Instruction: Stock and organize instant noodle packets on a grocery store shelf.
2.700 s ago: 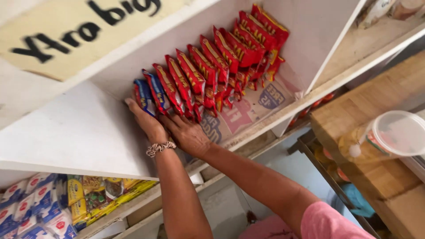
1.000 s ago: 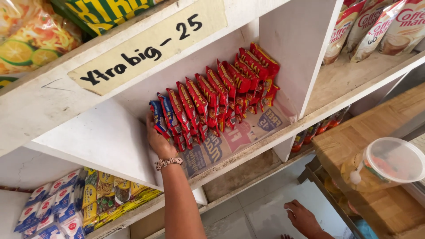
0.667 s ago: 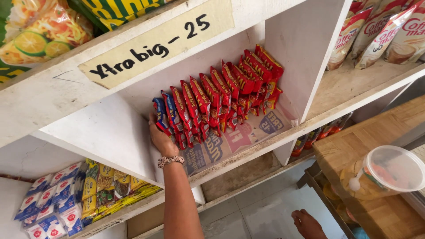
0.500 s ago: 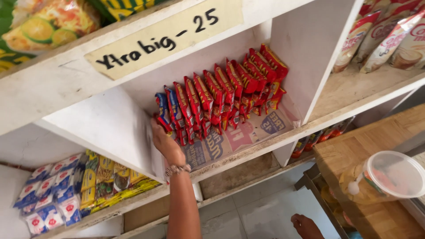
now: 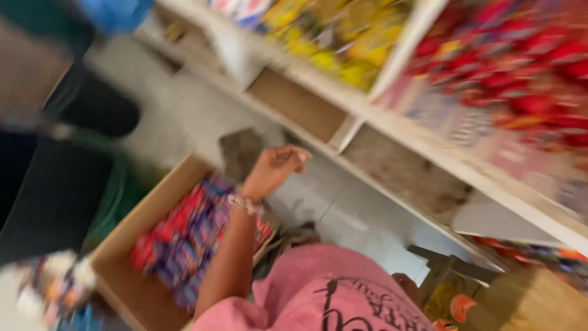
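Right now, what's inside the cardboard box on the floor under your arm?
The cardboard box holds a heap of red and blue snack packets, blurred by motion. The left hand hangs empty above it; the forearm covers part of the heap, and lower layers are hidden.

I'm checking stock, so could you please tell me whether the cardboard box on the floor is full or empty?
Partly full: the open cardboard box holds red and blue packets, with bare wall above them. The blur hides the count.

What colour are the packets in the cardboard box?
Red and blue packets, blurred, in the head view.
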